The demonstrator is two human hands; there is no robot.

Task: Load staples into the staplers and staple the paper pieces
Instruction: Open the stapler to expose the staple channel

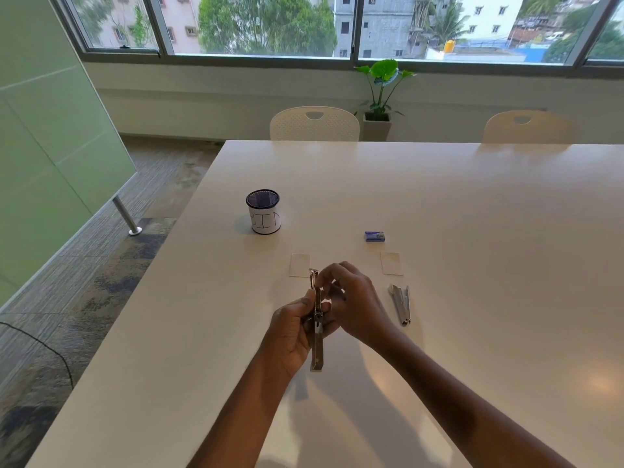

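Note:
A metal stapler (317, 346) is held lengthwise above the table, its front end pointing away from me. My left hand (292, 336) grips its body from the left. My right hand (354, 298) has curled fingers pinching at the stapler's upper front part; what sits between the fingertips is hidden. A second metal stapler (401, 304) lies on the table to the right of my hands. Two small white paper pieces lie beyond my hands, one on the left (299, 265) and one on the right (391, 263). A small blue staple box (374, 236) rests behind the right paper.
A mesh pen cup (263, 211) with a white label stands at the left on the white table (472, 204). Two white chairs (314, 125) sit at the far edge. The table's left edge drops to carpet.

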